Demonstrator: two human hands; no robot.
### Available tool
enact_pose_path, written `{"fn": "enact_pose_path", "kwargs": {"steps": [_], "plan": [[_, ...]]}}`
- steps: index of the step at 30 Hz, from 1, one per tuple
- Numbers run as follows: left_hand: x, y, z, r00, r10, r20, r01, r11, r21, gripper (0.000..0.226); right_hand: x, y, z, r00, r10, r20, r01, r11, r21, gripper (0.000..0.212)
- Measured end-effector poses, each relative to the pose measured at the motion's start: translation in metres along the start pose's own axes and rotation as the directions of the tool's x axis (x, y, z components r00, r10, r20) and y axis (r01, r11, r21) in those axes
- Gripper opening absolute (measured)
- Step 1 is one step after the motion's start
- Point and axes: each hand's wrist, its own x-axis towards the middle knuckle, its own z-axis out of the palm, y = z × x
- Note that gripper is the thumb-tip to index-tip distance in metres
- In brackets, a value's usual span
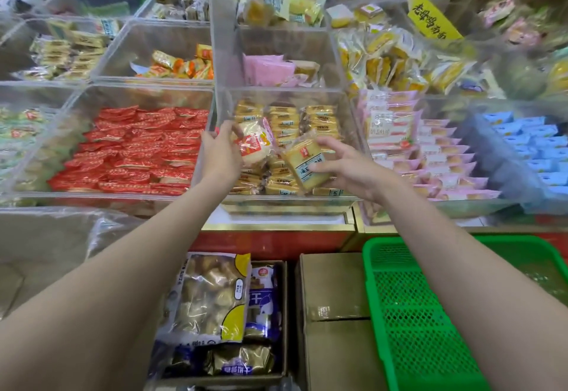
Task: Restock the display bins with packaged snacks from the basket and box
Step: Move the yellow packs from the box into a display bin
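Both my hands reach into the clear middle bin [282,200], which holds rows of golden snack packets [289,120]. My left hand [219,157] grips a round pale snack in a red-and-white wrapper [253,144] near the bin's left wall. My right hand [350,166] holds a tan rectangular cake packet [302,164], tilted over the packets at the bin's front. Below the counter, a green mesh basket [408,313] sits at the right. An open cardboard box [284,313] with large snack bags [212,295] sits at lower centre.
A bin of red packets [135,150] stands left of the middle bin. Pink packets [430,157] and blue packets [528,144] fill bins to the right. More clear bins rise behind. A closed carton [332,298] sits between box and basket.
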Motion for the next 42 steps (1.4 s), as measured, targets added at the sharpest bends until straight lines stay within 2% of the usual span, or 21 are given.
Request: {"fn": "enact_pose_path", "kwargs": {"steps": [3,6,9,12,14,16,19,21,23,26,28,31,34,35,36,37,38,39,40,42], "plan": [[0.003,-0.006,-0.007,0.986,0.161,0.037,-0.164,0.979,0.120,0.023,0.020,-0.002,0.008,0.985,0.108,0.136,-0.088,0.986,-0.145,0.038],[0.004,-0.013,-0.016,0.913,0.360,0.190,-0.406,0.841,0.358,0.024,0.040,0.002,0.019,0.952,0.265,0.151,-0.205,0.922,-0.327,0.022],[0.005,-0.019,-0.013,0.821,0.486,0.299,-0.568,0.646,0.509,0.032,0.052,0.008,0.018,0.940,0.303,0.154,-0.268,0.940,-0.211,0.011],[0.005,-0.012,-0.004,0.811,0.400,0.428,-0.584,0.507,0.634,0.052,0.055,0.015,0.008,0.979,0.203,0.033,-0.198,0.973,-0.119,0.027],[0.004,-0.008,0.004,0.805,0.384,0.453,-0.589,0.416,0.693,0.068,0.054,0.020,0.008,0.990,0.138,0.009,-0.134,0.974,-0.184,0.034],[0.004,-0.009,0.011,0.787,0.432,0.441,-0.593,0.331,0.734,0.078,0.052,0.022,0.012,0.999,0.038,0.029,-0.027,0.952,-0.306,0.033],[0.003,-0.008,0.025,0.781,0.402,0.477,-0.605,0.297,0.739,0.076,0.042,0.019,0.013,0.988,-0.131,0.080,0.153,0.809,-0.568,0.034],[0.003,-0.004,0.032,0.779,0.362,0.512,-0.613,0.273,0.741,0.070,0.036,0.016,0.005,0.987,-0.139,0.080,0.157,0.724,-0.672,0.036],[0.005,-0.003,0.033,0.765,0.369,0.528,-0.628,0.246,0.738,0.062,0.033,0.013,0.001,0.991,-0.081,0.107,0.134,0.626,-0.768,0.040],[0.010,-0.009,0.028,0.754,0.376,0.539,-0.647,0.278,0.710,0.055,0.035,0.012,0.009,0.985,-0.051,0.166,0.172,0.414,-0.894,0.044],[0.012,-0.011,0.028,0.744,0.385,0.546,-0.658,0.283,0.698,0.050,0.039,0.011,0.020,0.977,-0.042,0.208,0.210,0.318,-0.925,0.039],[0.014,-0.010,0.030,0.738,0.388,0.553,-0.664,0.269,0.698,0.048,0.044,0.016,0.031,0.979,-0.068,0.192,0.203,0.269,-0.941,0.031],[0.019,-0.004,0.025,0.710,0.352,0.610,-0.700,0.254,0.668,0.050,0.050,0.021,0.033,0.996,-0.080,0.029,0.052,0.310,-0.949,0.026],[0.022,-0.003,0.021,0.695,0.354,0.626,-0.717,0.279,0.639,0.048,0.051,0.020,0.033,0.998,-0.058,-0.030,-0.010,0.312,-0.950,0.029],[0.024,-0.002,0.015,0.686,0.395,0.611,-0.728,0.360,0.584,0.044,0.051,0.018,0.034,0.997,-0.034,-0.070,-0.057,0.301,-0.952,0.034],[0.025,-0.001,0.007,0.704,0.456,0.544,-0.709,0.500,0.498,0.036,0.051,0.014,0.036,0.996,-0.020,-0.090,-0.080,0.297,-0.951,0.039],[0.026,0.001,-0.003,0.758,0.496,0.424,-0.646,0.662,0.380,0.031,0.050,0.008,0.039,0.995,-0.031,-0.096,-0.080,0.330,-0.940,0.044],[0.027,0.002,-0.014,0.833,0.464,0.301,-0.539,0.803,0.255,0.029,0.049,0.002,0.045,0.992,-0.067,-0.103,-0.065,0.424,-0.904,0.049],[0.027,0.002,-0.026,0.898,0.377,0.225,-0.412,0.901,0.133,0.029,0.047,-0.005,0.052,0.987,-0.103,-0.120,-0.041,0.568,-0.822,0.054],[0.024,-0.002,-0.049,0.952,0.216,0.216,-0.208,0.976,-0.059,0.032,0.044,-0.019,0.070,0.984,-0.106,-0.144,0.013,0.849,-0.529,0.061]]}}
